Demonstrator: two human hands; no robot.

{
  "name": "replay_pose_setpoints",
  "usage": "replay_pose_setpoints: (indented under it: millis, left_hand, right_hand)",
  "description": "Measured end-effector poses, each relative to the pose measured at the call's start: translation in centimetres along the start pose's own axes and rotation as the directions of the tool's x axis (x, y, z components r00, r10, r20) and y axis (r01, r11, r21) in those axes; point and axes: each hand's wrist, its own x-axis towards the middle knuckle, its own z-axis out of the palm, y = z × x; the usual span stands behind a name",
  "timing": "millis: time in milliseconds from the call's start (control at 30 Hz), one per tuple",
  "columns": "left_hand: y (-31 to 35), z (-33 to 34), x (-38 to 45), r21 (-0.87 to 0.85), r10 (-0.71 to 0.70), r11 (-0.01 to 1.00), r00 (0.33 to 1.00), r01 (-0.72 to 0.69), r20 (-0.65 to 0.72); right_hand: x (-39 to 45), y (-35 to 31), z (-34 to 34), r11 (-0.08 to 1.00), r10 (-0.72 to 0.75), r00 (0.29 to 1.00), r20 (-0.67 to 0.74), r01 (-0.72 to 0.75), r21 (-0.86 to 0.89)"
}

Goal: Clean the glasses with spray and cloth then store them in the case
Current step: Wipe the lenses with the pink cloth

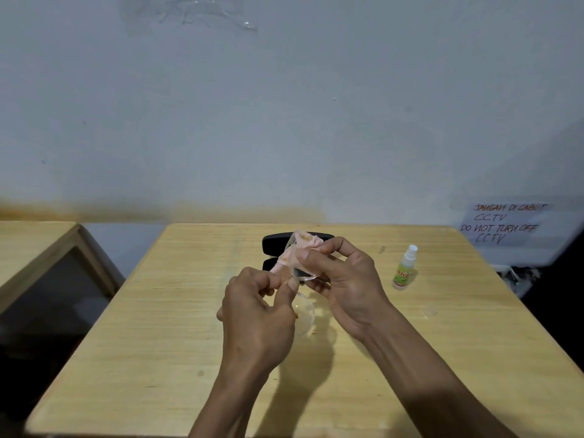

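Clear-framed glasses point(304, 306) hang above the middle of the wooden table point(164, 343), held between both hands. My left hand point(256, 317) pinches the frame near one lens. My right hand point(344, 279) grips a pale pink cloth point(305, 245) wrapped around the upper lens. Behind the hands lies the open black glasses case point(275, 241), mostly hidden by them. A small spray bottle point(404, 268) with a white cap and green label stands upright at the right.
A second wooden table point(34, 245) stands to the left with a gap between. The wall rises just behind the table. A handwritten CCTV notice point(502, 224) hangs at the right above dark clutter.
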Motion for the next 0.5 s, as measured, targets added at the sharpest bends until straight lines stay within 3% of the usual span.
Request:
replay_pose_setpoints:
  millis: [167,500]
  left_hand:
    - [0.2,0.3,0.7,-0.028,-0.011,1.000,1.000,0.011,-0.022]
    - [-0.3,0.1,0.5,-0.115,-0.007,0.993,1.000,0.008,0.001]
  right_hand:
    - [-0.4,0.2,0.0,0.994,-0.042,0.999,0.034,0.046,-0.100]
    - [-0.2,-1.8,-1.6,0.977,0.052,0.987,0.149,-0.019,-0.213]
